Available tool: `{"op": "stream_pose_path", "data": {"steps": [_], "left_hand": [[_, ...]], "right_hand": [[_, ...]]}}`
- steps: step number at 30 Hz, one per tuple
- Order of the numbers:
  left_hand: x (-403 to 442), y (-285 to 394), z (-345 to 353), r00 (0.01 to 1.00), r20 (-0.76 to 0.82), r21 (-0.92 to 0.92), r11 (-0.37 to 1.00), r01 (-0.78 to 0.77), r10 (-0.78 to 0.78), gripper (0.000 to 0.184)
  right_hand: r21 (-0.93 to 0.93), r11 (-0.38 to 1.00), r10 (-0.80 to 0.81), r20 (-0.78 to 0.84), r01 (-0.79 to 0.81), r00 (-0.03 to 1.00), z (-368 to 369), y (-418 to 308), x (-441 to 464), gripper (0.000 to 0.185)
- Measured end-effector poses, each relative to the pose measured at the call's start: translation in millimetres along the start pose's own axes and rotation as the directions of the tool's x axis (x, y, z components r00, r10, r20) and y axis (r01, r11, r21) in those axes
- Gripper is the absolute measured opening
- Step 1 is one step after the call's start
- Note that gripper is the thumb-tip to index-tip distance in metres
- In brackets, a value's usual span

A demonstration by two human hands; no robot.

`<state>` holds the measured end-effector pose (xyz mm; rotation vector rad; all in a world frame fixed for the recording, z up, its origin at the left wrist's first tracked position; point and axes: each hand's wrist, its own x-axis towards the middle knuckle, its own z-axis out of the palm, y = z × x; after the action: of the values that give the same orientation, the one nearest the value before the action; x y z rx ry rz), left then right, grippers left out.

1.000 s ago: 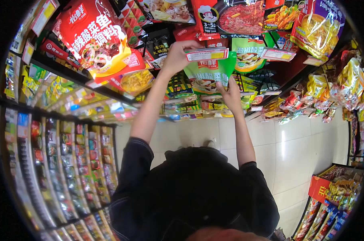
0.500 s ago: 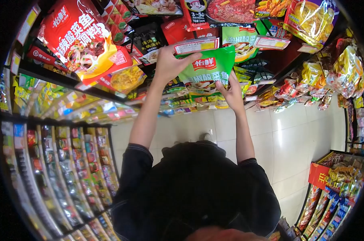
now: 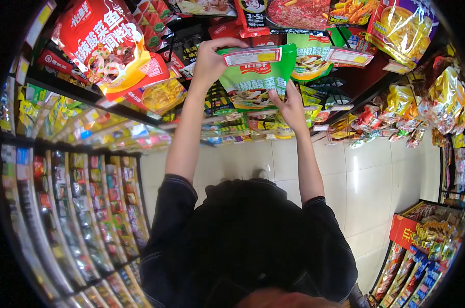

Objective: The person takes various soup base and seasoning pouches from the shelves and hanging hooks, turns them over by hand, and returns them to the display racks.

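A green seasoning packet (image 3: 258, 88) with a red label and a picture of fish hangs at the front of the shelf. Across its top lies a price tag (image 3: 254, 56), hiding part of the red label. My left hand (image 3: 212, 60) is closed at the packet's upper left corner, its fingertips partly hidden behind the tag. With the thumb on the front and the fingers behind, my right hand (image 3: 290, 107) grips the right edge. Behind it to the right hangs a similar green packet (image 3: 308, 54).
A large red packet (image 3: 106, 46) hangs at left, with a purple packet (image 3: 402, 31) at upper right. Shiny bagged goods (image 3: 404, 100) hang on the right. Shelves of small packets (image 3: 88, 205) stand at lower left, a red display box (image 3: 402, 231) at lower right. Tiled floor (image 3: 371, 179) lies below.
The green packet has shifted slightly left and up, so the price tag now overlaps its top and red label. My left hand has moved up behind the tag; my right hand moved slightly left.
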<state>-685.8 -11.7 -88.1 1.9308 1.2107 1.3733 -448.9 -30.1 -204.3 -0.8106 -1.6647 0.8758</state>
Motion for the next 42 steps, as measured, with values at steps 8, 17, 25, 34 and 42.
{"op": "stream_pose_path", "data": {"steps": [8,17,25,34,42], "left_hand": [[24,-25,3,0.999,-0.046,-0.081,0.997,0.003,-0.007,0.021],[22,-18,23,0.838,-0.415,0.651,0.759,0.002,0.354,0.007],[43,-31,24,0.817,-0.419,0.769,0.634,0.086,0.397,0.008],[-169,-16,52,0.972,-0.221,0.311,0.950,-0.003,0.075,0.031],[-386,-78,37,0.940,0.070,0.056,0.942,0.330,-0.333,0.020]], "right_hand": [[-0.045,0.998,0.043,0.011,-0.042,0.999,2,15,6,0.031],[-0.384,0.903,0.055,-0.342,-0.193,0.938,36,37,38,0.056],[-0.685,0.728,-0.331,-0.347,0.004,0.877,51,-1,-27,0.031],[-0.181,0.906,-0.422,-0.301,0.384,0.855,74,-208,56,0.025],[-0.028,0.990,-0.141,-0.032,0.140,0.990,138,-255,168,0.043]]}}
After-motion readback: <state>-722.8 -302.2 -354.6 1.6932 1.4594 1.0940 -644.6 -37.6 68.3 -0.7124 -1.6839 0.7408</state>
